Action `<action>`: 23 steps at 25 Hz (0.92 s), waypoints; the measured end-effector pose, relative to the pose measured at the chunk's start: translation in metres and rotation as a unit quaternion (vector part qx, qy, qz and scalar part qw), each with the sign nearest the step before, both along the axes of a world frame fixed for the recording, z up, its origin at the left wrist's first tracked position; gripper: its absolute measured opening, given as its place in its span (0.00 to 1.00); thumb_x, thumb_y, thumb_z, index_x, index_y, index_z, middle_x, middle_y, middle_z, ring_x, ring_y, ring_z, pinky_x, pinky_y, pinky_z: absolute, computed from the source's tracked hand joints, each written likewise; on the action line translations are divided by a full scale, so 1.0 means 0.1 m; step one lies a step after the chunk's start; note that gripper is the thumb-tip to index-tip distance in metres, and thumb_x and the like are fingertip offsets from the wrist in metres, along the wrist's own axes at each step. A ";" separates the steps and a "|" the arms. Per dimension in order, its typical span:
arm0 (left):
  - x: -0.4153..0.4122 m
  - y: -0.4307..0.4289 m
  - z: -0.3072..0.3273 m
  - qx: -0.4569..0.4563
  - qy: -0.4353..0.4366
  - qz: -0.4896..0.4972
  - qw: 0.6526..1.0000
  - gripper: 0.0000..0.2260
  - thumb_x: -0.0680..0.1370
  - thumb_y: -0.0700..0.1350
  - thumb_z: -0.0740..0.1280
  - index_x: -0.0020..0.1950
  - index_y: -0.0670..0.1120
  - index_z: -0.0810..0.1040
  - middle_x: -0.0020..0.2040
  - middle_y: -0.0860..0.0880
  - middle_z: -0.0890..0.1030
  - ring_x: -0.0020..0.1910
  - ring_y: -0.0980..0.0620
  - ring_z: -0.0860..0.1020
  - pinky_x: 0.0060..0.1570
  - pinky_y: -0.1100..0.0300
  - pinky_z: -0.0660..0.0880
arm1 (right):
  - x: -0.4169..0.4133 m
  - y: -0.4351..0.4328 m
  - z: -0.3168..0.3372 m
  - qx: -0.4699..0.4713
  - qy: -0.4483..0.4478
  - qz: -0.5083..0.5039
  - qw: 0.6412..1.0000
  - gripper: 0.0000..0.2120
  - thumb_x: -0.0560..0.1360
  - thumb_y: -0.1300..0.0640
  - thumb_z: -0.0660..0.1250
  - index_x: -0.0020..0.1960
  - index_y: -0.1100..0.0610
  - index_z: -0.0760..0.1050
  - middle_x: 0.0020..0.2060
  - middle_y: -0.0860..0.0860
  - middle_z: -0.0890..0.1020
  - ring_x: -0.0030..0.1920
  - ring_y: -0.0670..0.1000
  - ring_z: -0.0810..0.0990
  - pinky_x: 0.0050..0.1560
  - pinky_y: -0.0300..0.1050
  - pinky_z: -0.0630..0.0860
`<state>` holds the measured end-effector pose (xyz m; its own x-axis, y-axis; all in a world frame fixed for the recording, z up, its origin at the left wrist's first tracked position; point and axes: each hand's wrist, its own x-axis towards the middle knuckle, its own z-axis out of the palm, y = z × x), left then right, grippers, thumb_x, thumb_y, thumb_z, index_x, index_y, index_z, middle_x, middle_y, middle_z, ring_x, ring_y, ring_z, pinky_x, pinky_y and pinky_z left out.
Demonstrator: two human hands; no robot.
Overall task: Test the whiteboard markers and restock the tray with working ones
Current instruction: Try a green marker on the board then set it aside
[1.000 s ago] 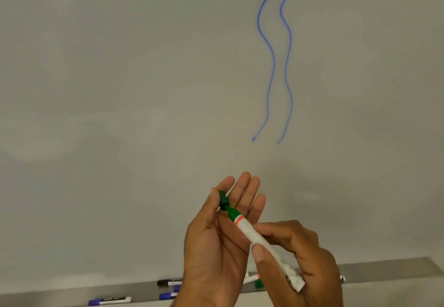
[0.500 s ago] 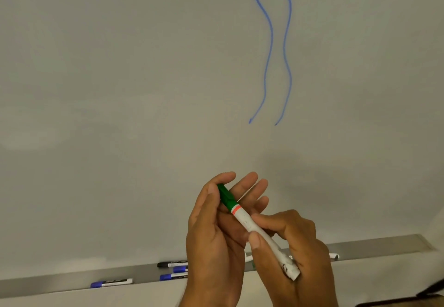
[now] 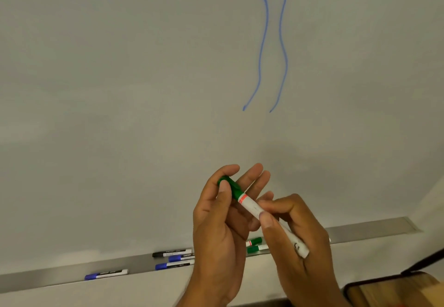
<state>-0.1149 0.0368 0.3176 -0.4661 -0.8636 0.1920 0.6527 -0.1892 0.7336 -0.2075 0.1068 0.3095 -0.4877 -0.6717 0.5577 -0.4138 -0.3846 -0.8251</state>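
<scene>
At the lower right we see a wooden surface [image 3: 389,293] with a dark rim. A dark strip [image 3: 426,261] slants just above it, and a pale wall [image 3: 433,201] rises beyond.

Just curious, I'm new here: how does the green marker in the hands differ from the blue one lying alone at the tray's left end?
The green marker has a green cap, the blue marker a blue one. The green marker is tilted in the air, held by the left hand and right hand; the blue marker lies untouched in the tray. Both are capped, with white barrels.
</scene>
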 end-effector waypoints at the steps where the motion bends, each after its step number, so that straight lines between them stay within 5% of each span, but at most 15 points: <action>1: 0.01 -0.01 0.02 -0.002 -0.002 -0.014 1.000 0.15 0.85 0.49 0.59 0.65 0.49 0.82 0.68 0.38 0.83 0.68 0.37 0.81 0.60 0.48 0.83 | -0.04 -0.01 -0.02 0.004 -0.014 0.012 1.000 0.20 0.74 0.36 0.65 0.49 0.53 0.79 0.38 0.47 0.83 0.40 0.51 0.82 0.40 0.41 0.80; 4: 0.02 -0.05 -0.12 -0.007 0.005 -0.036 0.999 0.14 0.86 0.46 0.59 0.66 0.46 0.80 0.69 0.35 0.81 0.69 0.35 0.80 0.63 0.46 0.81 | -0.18 -0.01 -0.07 0.023 -0.032 0.017 0.999 0.09 0.73 0.42 0.69 0.47 0.46 0.80 0.36 0.46 0.82 0.36 0.51 0.81 0.34 0.37 0.78; 14: -0.06 -0.19 -0.60 -0.025 -0.104 0.016 0.994 0.13 0.86 0.47 0.60 0.66 0.47 0.80 0.65 0.40 0.85 0.66 0.38 0.83 0.60 0.48 0.83 | -0.42 0.20 -0.46 0.152 -0.085 0.036 0.984 0.09 0.74 0.40 0.70 0.48 0.42 0.84 0.39 0.44 0.86 0.43 0.49 0.84 0.42 0.37 0.81; 23: -0.18 0.00 -1.86 -0.026 -0.285 0.035 0.958 0.17 0.82 0.47 0.68 0.71 0.46 0.79 0.61 0.44 0.87 0.61 0.43 0.86 0.59 0.50 0.84 | -0.52 0.39 -1.67 0.402 -0.049 0.141 0.904 0.08 0.78 0.52 0.71 0.56 0.51 0.82 0.43 0.46 0.86 0.43 0.46 0.85 0.46 0.41 0.84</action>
